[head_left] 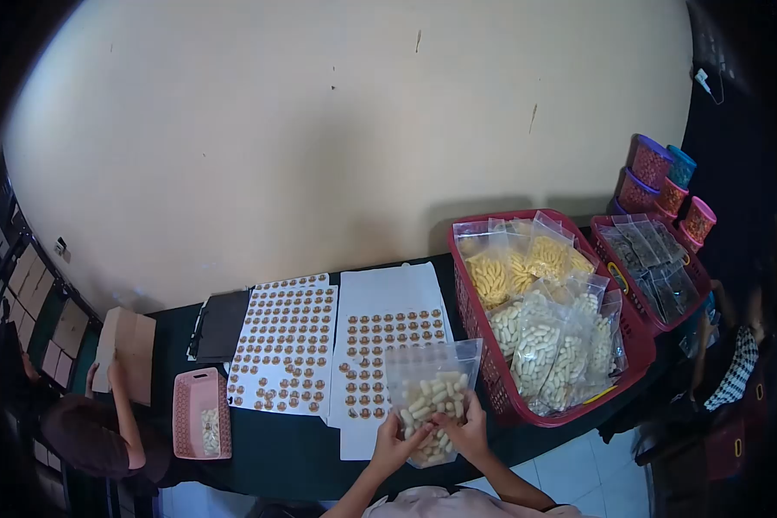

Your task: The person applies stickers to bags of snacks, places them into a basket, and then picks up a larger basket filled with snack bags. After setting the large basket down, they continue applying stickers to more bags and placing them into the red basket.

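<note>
Between my two hands is a clear plastic bag [434, 358] filled with pale, finger-shaped snack pieces. My left hand [394, 447] grips its lower left side, and my right hand [468, 433] grips the lower right side. Both thumbs press on the front of the bag, near its middle. The bag stands upright over a sheet of round brown stickers [394, 324], hiding part of it. A second, fuller sticker sheet [285, 345] lies to the left.
Right of the sheets, a large red basket [492, 380] holds bags of yellow and white snacks. Beyond are a smaller red basket [699, 298] of dark packets and stacked tubs [652, 161]. At left are a pink basket [181, 414], a dark folder [220, 324] and a person handling a cardboard box [132, 345].
</note>
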`<control>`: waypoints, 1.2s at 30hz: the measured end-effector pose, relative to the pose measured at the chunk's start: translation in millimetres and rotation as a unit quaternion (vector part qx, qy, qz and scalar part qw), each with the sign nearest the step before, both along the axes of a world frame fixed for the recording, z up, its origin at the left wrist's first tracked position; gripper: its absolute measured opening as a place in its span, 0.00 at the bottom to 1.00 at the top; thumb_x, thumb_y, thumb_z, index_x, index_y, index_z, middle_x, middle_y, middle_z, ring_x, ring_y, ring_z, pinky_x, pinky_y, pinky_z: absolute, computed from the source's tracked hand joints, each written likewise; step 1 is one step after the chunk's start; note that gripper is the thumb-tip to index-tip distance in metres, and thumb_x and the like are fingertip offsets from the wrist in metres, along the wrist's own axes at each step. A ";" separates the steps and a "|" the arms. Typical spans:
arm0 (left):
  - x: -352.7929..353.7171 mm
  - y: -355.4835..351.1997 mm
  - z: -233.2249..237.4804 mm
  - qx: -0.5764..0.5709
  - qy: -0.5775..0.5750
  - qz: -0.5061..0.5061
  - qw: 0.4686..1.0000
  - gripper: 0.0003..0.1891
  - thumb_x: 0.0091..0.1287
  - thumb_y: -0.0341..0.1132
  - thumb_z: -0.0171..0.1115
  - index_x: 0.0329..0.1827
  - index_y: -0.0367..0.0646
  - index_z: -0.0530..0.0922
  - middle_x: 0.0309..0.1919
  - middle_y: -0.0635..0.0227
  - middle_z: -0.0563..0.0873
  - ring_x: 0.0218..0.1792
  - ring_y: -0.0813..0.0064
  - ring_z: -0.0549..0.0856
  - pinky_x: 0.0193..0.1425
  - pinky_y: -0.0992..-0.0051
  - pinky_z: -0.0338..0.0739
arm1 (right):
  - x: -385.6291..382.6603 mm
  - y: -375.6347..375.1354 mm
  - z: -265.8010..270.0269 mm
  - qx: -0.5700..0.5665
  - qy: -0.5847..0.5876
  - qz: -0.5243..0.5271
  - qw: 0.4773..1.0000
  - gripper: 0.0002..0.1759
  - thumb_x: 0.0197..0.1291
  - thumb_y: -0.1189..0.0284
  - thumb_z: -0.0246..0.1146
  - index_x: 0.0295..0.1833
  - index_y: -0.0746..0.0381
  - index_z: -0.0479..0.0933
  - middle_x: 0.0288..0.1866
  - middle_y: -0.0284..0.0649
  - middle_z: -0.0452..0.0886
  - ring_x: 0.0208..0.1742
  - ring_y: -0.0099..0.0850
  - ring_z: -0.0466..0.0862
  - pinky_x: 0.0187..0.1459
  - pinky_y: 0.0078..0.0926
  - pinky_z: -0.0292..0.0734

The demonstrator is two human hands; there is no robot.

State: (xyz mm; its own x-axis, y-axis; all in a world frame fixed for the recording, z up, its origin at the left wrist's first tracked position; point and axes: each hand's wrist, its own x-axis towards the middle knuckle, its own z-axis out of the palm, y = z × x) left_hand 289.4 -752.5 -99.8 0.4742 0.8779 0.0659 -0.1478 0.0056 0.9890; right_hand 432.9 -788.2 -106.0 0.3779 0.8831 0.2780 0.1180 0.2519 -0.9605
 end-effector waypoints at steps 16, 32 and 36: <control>2.9 9.2 1.1 0.017 -0.018 0.099 0.995 0.19 0.54 0.31 0.67 0.44 0.33 0.71 0.38 0.62 0.81 0.37 0.77 0.81 0.41 0.80 0.76 | -4.8 -1.5 23.7 -0.009 0.091 0.103 0.991 0.25 0.52 0.70 0.66 0.52 0.68 0.64 0.46 0.39 0.74 0.47 0.23 0.75 0.50 0.21 0.69; -14.0 46.4 22.4 0.036 -0.167 0.182 0.968 0.11 0.64 0.29 0.54 0.47 0.37 0.71 0.40 0.65 0.79 0.41 0.78 0.79 0.46 0.78 0.74 | 8.4 3.3 3.6 -0.052 0.055 0.163 0.984 0.32 0.46 0.77 0.68 0.56 0.69 0.61 0.50 0.42 0.72 0.51 0.27 0.73 0.53 0.24 0.69; -14.4 50.5 20.5 0.029 -0.173 0.205 0.963 0.05 0.63 0.29 0.55 0.38 0.36 0.74 0.30 0.68 0.81 0.33 0.80 0.80 0.41 0.79 0.76 | 15.8 11.4 -14.8 -0.060 -0.018 0.152 0.986 0.38 0.44 0.71 0.71 0.58 0.71 0.59 0.52 0.49 0.70 0.53 0.30 0.73 0.51 0.25 0.71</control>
